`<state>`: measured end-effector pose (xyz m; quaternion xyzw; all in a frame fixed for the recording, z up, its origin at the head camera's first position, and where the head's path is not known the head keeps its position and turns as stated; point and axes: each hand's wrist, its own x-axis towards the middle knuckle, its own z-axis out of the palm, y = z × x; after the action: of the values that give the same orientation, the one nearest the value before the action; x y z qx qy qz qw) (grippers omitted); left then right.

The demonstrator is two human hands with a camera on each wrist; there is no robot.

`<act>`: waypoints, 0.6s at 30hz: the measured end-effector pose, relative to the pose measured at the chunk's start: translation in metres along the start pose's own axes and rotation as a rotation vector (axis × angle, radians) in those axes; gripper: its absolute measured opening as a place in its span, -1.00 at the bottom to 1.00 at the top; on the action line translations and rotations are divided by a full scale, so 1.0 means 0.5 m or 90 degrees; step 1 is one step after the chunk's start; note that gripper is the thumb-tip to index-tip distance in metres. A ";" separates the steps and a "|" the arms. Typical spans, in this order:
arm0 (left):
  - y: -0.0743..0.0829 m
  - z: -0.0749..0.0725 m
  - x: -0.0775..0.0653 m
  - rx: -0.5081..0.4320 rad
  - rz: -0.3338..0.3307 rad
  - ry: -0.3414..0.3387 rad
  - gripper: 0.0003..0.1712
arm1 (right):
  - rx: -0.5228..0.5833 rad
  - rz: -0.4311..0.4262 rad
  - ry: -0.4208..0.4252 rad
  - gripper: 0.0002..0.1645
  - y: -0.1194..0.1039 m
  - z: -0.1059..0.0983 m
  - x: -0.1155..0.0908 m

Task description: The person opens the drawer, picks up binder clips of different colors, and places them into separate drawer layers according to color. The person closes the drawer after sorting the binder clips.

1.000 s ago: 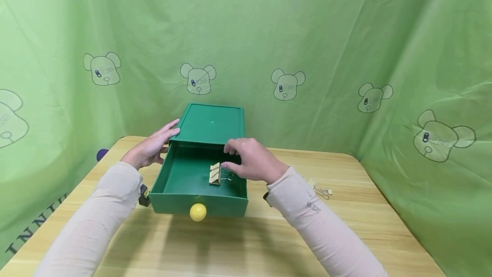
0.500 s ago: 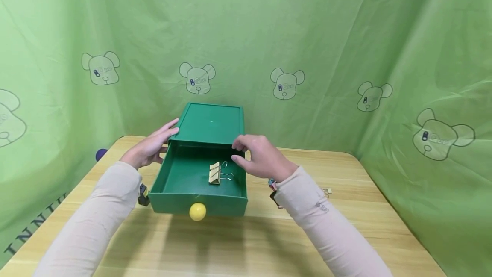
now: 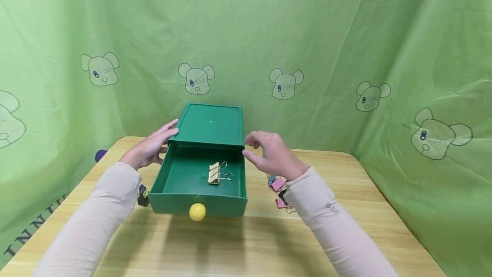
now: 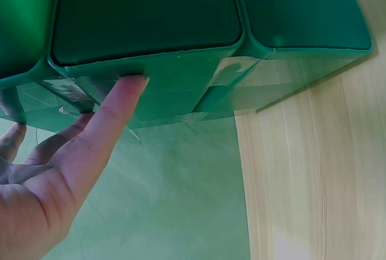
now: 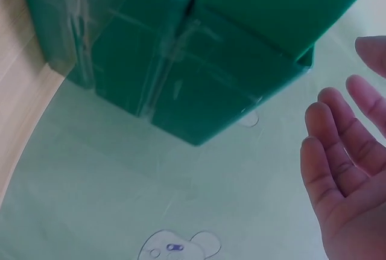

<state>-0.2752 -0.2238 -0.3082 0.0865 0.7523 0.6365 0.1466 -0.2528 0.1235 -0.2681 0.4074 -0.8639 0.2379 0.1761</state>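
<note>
1. A pale-yellow binder clip (image 3: 214, 173) lies on the floor of the pulled-out drawer (image 3: 173, 204), right of its middle, with its two wire handles spread toward the drawer's right wall.
2. A round yellow knob (image 3: 197, 211) sits on the drawer's front wall.
3. The drawer projects from the top unit of a green drawer cabinet (image 3: 209, 123); both wrist views show stacked units joined with clear tape.
4. The left grip (image 3: 150, 146), a bare hand, is not clenched: its fingers are extended and spread along the cabinet's left side. In the left wrist view one fingertip presses the green wall.
5. The right grip (image 3: 274, 156) is released, with fingers loosely bent and thumb apart from them. It hovers just beside the cabinet's right front corner, and the right wrist view shows a gap between fingers and cabinet.
6. Below the right wrist, pink binder clips (image 3: 278, 184) and a blue clip (image 3: 271, 179) lie on the table (image 3: 326, 234), partly covered by the pale right sleeve (image 3: 330, 213).
7. Left of the drawer, beside the left sleeve (image 3: 103, 208), is a black object (image 3: 143, 195), too small to identify.
8. A green curtain (image 3: 238, 20) printed with bear heads surrounds the table.
</note>
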 end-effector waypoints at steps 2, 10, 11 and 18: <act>0.000 -0.001 0.000 -0.002 -0.002 0.000 -0.21 | -0.009 0.003 0.007 -0.80 0.010 -0.003 -0.004; 0.000 -0.002 0.001 -0.004 -0.005 0.001 -0.21 | -0.031 0.062 0.010 -0.77 0.044 -0.023 -0.025; 0.000 -0.002 0.001 -0.005 -0.004 0.000 -0.21 | -0.031 0.072 0.009 -0.77 0.049 -0.026 -0.029; -0.001 -0.001 0.002 -0.006 -0.001 -0.004 -0.21 | -0.039 0.134 0.009 -0.75 0.090 -0.034 -0.055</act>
<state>-0.2763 -0.2243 -0.3089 0.0875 0.7491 0.6394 0.1496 -0.2700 0.1748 -0.2799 0.3075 -0.9075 0.2314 0.1686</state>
